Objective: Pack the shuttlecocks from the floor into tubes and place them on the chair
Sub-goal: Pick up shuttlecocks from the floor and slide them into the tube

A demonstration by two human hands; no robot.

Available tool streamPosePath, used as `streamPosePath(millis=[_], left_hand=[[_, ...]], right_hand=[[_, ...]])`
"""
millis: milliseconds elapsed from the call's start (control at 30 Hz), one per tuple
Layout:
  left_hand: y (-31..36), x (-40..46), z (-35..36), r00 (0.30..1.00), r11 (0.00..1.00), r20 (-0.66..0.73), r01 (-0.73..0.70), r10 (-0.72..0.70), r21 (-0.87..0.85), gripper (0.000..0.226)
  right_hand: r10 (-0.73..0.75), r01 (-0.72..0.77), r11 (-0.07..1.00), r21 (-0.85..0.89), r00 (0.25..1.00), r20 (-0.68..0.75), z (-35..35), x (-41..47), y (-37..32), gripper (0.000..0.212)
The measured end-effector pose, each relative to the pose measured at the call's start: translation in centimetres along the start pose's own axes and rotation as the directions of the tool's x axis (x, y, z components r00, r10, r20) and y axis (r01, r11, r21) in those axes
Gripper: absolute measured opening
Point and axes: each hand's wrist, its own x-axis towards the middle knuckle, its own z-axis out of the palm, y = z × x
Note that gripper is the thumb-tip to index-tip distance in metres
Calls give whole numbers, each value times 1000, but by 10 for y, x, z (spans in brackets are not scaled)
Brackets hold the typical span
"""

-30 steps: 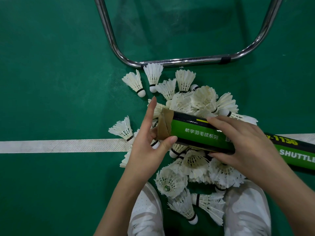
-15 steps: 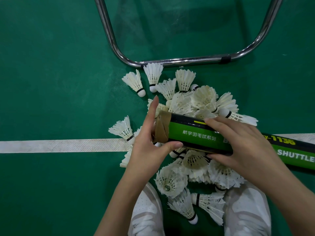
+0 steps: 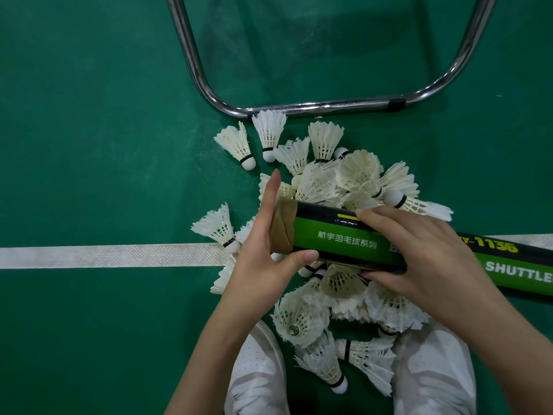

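- A long green-and-black cardboard shuttlecock tube (image 3: pixel 344 244) lay crosswise above a heap of white feather shuttlecocks (image 3: pixel 338 187), its taped end to the left and its far end running off the right edge.
- The left hand (image 3: pixel 263 259) sat at the taped end, palm against the opening, thumb under the tube.
- The right hand (image 3: pixel 419 256) wrapped the tube just right of its middle.
- The heap lay on the green court floor (image 3: pixel 89 115), between a curved chrome chair frame (image 3: pixel 314 106) behind it and two white mesh sneakers (image 3: pixel 257 381) before it.
- A white painted court line (image 3: pixel 104 257) ran from the left edge under the heap.
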Motion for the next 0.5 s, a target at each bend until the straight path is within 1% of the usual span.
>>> streamPosePath(millis=[100, 267, 400, 500], left_hand=[[-2, -1, -2, 1000, 1000, -10, 17, -17, 16, 94], [-7, 1, -19, 999, 990, 0, 50, -51, 129, 81], [-12, 3, -36, 993, 978, -69, 107, -96, 177, 77], [-19, 2, -48, 989, 976, -126, 104, -81, 190, 73]], right_hand=[[0, 0, 1000, 2, 1000, 11, 0, 0, 1, 88], [-15, 15, 1000, -10, 1000, 10, 2, 1, -1, 88], [7, -7, 1000, -3, 1000, 12, 2, 1, 2, 87], [26, -26, 1000, -1, 1000, 15, 2, 1, 4, 88]])
